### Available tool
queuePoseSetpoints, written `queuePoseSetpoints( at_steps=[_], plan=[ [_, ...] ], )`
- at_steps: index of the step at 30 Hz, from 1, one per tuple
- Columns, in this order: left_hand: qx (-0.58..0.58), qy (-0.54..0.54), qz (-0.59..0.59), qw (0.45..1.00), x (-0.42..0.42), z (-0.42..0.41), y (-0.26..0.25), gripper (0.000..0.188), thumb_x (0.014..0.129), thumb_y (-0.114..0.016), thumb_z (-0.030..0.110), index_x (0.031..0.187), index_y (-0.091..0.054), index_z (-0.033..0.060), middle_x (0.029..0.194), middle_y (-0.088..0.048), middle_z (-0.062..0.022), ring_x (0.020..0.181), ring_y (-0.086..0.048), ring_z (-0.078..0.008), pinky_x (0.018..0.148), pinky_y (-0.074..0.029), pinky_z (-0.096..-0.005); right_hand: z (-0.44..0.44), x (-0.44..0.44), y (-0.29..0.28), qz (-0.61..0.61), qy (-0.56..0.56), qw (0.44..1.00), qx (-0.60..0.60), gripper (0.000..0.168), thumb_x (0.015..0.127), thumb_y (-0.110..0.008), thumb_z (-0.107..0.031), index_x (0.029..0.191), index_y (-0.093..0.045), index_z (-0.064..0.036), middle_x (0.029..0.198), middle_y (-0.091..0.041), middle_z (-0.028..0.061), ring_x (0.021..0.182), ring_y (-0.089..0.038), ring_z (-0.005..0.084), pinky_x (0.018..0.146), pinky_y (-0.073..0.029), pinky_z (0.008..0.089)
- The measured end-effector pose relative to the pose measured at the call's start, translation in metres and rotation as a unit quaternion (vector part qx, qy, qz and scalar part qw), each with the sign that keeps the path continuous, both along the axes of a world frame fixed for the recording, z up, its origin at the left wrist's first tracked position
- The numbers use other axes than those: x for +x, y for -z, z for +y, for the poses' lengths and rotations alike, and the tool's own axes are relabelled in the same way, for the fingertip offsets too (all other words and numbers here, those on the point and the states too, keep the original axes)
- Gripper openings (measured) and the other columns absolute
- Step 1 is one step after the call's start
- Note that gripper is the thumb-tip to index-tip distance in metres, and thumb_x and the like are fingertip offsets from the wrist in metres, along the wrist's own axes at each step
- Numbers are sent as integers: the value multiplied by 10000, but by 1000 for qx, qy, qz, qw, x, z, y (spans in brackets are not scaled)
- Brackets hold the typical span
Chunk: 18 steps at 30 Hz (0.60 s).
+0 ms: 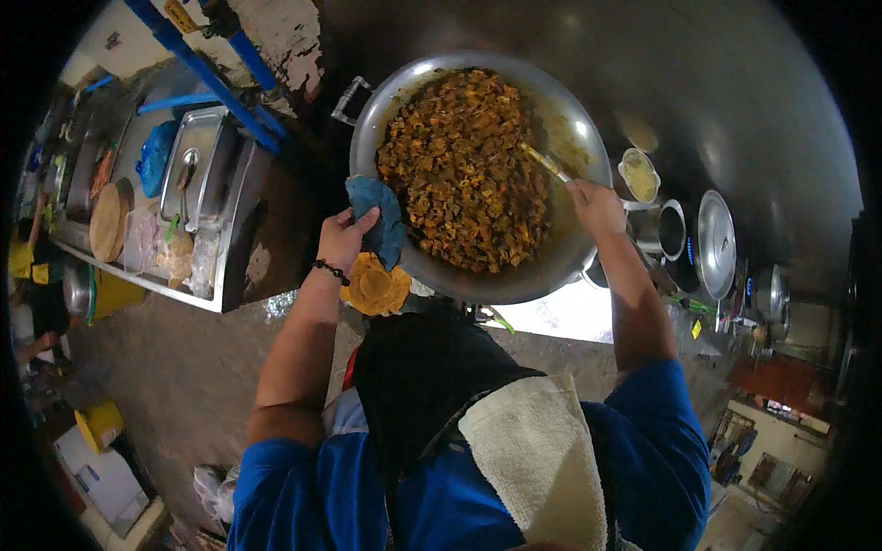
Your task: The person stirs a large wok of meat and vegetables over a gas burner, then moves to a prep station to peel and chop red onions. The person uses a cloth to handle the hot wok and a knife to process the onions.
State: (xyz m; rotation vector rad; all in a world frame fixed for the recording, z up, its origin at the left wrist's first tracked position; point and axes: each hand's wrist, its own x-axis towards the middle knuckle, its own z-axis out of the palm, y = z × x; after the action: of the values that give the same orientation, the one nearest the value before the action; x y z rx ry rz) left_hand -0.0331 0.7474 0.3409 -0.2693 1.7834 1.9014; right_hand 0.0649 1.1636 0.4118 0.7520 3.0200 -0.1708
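Observation:
A large metal pan in front of me holds a heap of chopped brown and orange food. With a folded blue cloth in its fingers, my left hand is at the pan's near left rim; the cloth covers that stretch of the rim. My right hand, over the right side, grips the pale handle of a utensil. The utensil's far end is buried in the food, so its shape is hidden. One looped handle shows at the pan's upper left.
Right of the pan are a small tub, a metal pot and a round metal lid. A left-hand counter bears a steel tray with a spoon, and a round wooden board. Blue pipes rise nearby. An orange-yellow container sits below the cloth.

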Motion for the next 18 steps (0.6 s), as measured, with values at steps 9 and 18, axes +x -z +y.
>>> queuePoseSetpoints(
  at_steps=[9,18],
  plan=[
    [52,21,-12,998,-4,2,-2,274,871,-720,169,1032,-683,-50,925,-698,-46,789,-643,-106,738,-523,-267,-15,80,-103,62,-99,987,111,354,927,-518,-480,1054,-715,-215,837,-695,158,779,-680,342,686,-538,454],
    [0,59,34,998,-7,-8,14,300,866,-729,228,1006,-691,-35,888,-698,-48,755,-623,-95,680,-500,-251,30,77,-107,-205,-53,956,204,318,907,-580,-382,862,-716,-99,823,-704,116,706,-692,285,653,-559,405]
  ],
)
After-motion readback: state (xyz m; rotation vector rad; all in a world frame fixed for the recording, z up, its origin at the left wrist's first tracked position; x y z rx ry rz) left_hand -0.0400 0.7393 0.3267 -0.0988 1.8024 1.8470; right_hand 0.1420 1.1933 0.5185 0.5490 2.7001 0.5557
